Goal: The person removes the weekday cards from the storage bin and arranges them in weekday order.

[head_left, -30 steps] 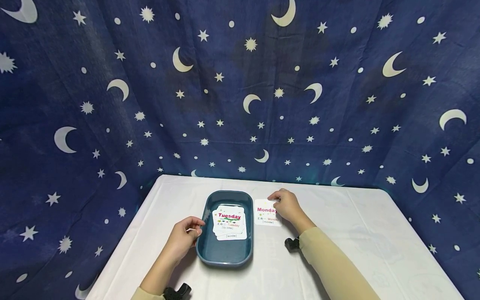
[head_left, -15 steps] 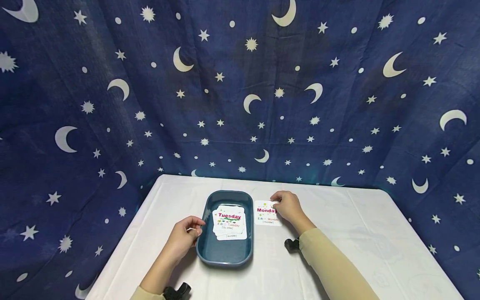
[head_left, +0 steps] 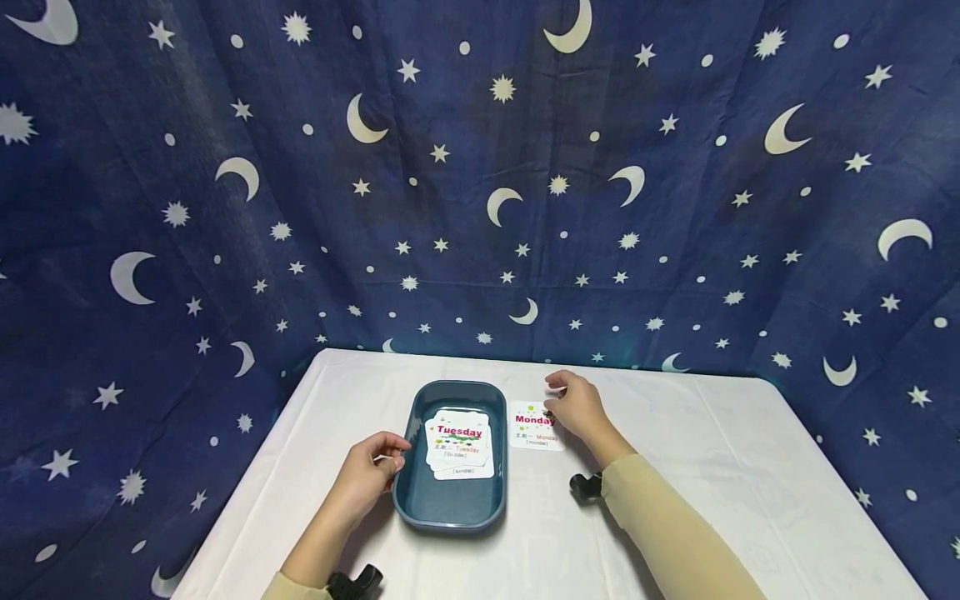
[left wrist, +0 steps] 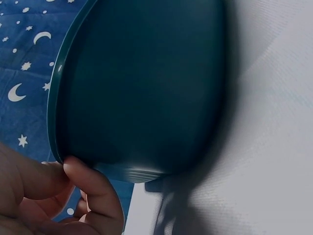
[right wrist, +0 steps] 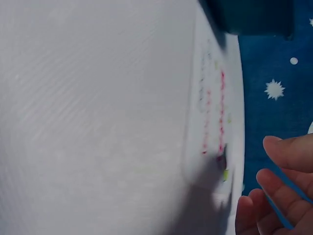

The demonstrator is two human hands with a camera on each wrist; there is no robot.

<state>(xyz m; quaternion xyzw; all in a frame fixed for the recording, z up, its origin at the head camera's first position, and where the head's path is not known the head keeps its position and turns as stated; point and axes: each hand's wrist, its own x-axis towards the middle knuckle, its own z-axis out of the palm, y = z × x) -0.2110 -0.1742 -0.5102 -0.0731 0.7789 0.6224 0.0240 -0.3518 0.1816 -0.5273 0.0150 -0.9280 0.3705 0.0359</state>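
Observation:
My left hand point(head_left: 363, 475) pinches the left rim of a dark teal tray point(head_left: 450, 512) between thumb and finger; the left wrist view shows the grip at the tray's side wall point(left wrist: 142, 93). Inside the tray lies a small stack of white word cards, topped by the Tuesday card point(head_left: 459, 450). To the tray's right, flat on the table, is the Monday card point(head_left: 534, 439). Above that card's upper right edge hovers my right hand point(head_left: 581, 408), its fingers parted and holding nothing. In the right wrist view the card point(right wrist: 210, 112) sits apart from the fingers, under the hand's shadow.
A white cloth covers the table point(head_left: 675, 500). Behind and beside it hangs a dark blue curtain point(head_left: 480, 208) with moons and stars. Each wrist wears a black camera mount, such as the right one point(head_left: 585, 487).
My right hand has let go of the Monday card and lifted slightly up and to the right. The card lies almost where it was. The left hand and tray stay still.

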